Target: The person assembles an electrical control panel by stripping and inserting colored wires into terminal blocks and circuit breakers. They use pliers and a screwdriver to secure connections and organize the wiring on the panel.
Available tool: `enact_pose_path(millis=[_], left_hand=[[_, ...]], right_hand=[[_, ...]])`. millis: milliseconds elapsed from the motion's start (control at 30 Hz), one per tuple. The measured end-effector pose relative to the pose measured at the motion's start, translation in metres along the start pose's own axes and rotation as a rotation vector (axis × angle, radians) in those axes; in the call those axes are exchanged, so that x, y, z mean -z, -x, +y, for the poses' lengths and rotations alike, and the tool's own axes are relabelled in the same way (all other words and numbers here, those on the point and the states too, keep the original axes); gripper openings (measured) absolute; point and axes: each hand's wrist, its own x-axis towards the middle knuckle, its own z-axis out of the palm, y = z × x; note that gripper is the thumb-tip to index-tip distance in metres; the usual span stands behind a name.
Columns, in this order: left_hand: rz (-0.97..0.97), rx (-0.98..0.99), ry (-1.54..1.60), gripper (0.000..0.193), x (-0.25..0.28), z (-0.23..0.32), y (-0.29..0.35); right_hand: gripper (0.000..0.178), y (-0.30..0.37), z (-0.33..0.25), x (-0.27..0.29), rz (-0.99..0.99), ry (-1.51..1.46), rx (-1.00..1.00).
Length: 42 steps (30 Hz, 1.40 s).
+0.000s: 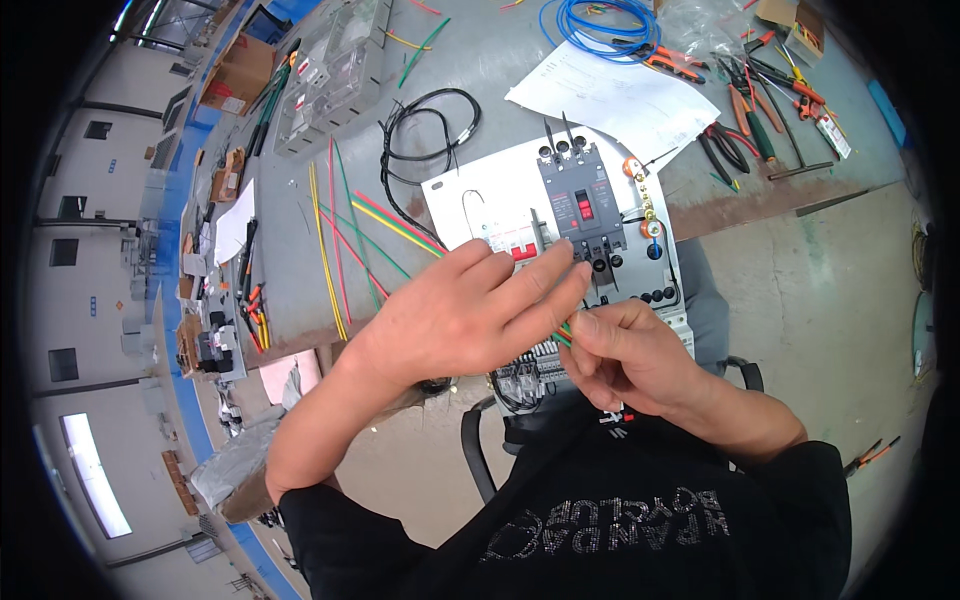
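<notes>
Several green, yellow and red wires (405, 232) run from the table and pass beneath my left hand (475, 310). Its fingers are bent and drawn together over them, with the grip partly hidden. My right hand (635, 355) pinches the wire ends (564, 334), which show between thumb and fingers. Both sets of fingertips almost meet above the near part of a white mounting panel (455, 205). On that panel sit a dark grey circuit breaker (583, 203) with a red switch, and a small white breaker (515, 240) with red levers, partly covered by my left hand.
Loose coloured wires (322, 240) and a black cable (410, 155) lie on the grey table (470, 70). Paper sheets (620, 100), a blue wire coil (605, 30) and several pliers (725, 150) are beyond. A clear parts box (335, 75) stands far left; a chair armrest (475, 450) is below.
</notes>
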Motion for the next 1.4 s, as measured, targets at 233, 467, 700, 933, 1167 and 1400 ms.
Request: enact_pose_path(millis=[233, 467, 700, 933, 1167, 1400], left_hand=[[0.001, -0.063, 0.023, 0.050, -0.004, -0.004, -0.004], [-0.010, -0.051, 0.061, 0.052, -0.013, -0.007, 0.000], [-0.060, 0.117, 0.199, 0.057, -0.006, -0.006, -0.003], [0.209, 0.179, 0.300, 0.043, -0.018, 0.004, 0.005], [0.217, 0.107, 0.207, 0.025, -0.032, 0.034, 0.018], [0.148, 0.145, 0.310, 0.027, -0.043, 0.049, 0.027]], right_hand=[[0.051, 0.001, 0.003, 0.001, 0.073, 0.036, -0.012], [0.053, -0.004, 0.000, 0.002, 0.081, -0.009, -0.035], [0.052, -0.006, -0.006, 0.009, 0.041, -0.099, -0.097], [0.055, -0.002, -0.004, 0.014, -0.006, -0.246, -0.087], [0.059, 0.013, 0.018, 0.021, -0.054, -0.313, -0.157], [0.057, 0.015, 0.026, 0.026, -0.030, -0.406, -0.232]])
